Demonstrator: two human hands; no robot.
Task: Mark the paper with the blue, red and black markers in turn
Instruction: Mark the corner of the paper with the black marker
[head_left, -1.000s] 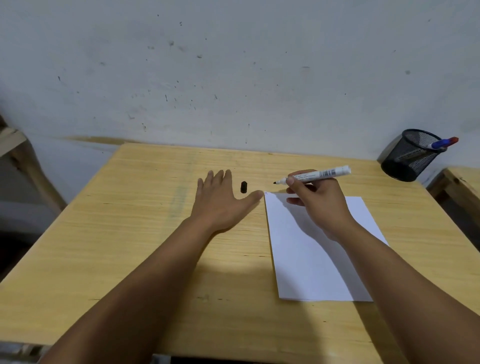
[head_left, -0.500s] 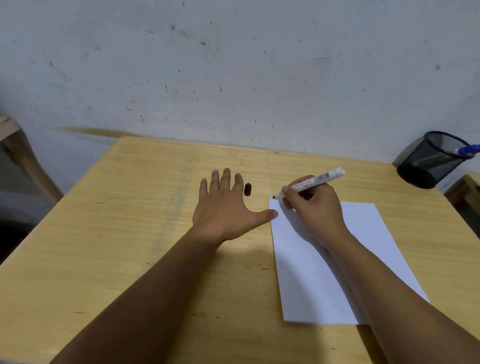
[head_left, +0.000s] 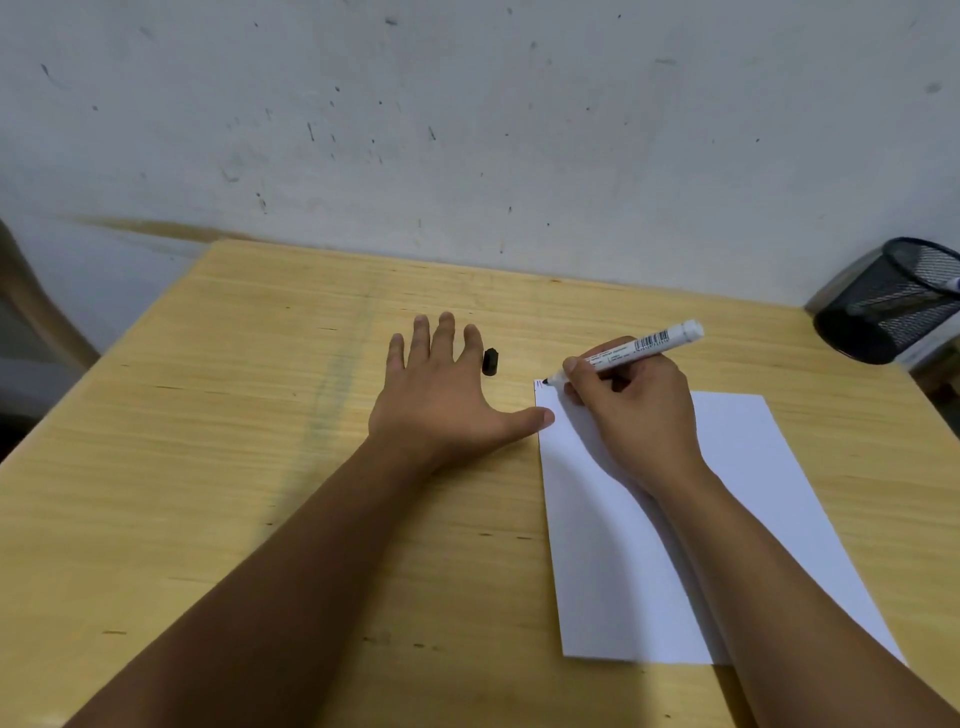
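Observation:
A white sheet of paper (head_left: 727, 519) lies on the wooden table (head_left: 208, 467), right of centre. My right hand (head_left: 634, 415) grips a white-barrelled black marker (head_left: 639, 347), its black tip touching the paper's far left corner, where small red marks show. My left hand (head_left: 447, 400) lies flat and spread on the table, its thumb tip pressing the paper's left edge. The marker's black cap (head_left: 490, 361) lies on the table just beside my left fingers.
A black mesh pen holder (head_left: 893, 301) leans at the table's far right corner, with a blue-and-white marker end (head_left: 953, 283) sticking out. A scuffed white wall runs behind the table. A wooden chair part shows at the far left edge.
My right hand lowered the marker from above the table until its tip touched the paper's far left corner. My left hand's thumb slid onto the paper's edge. The view shifted left.

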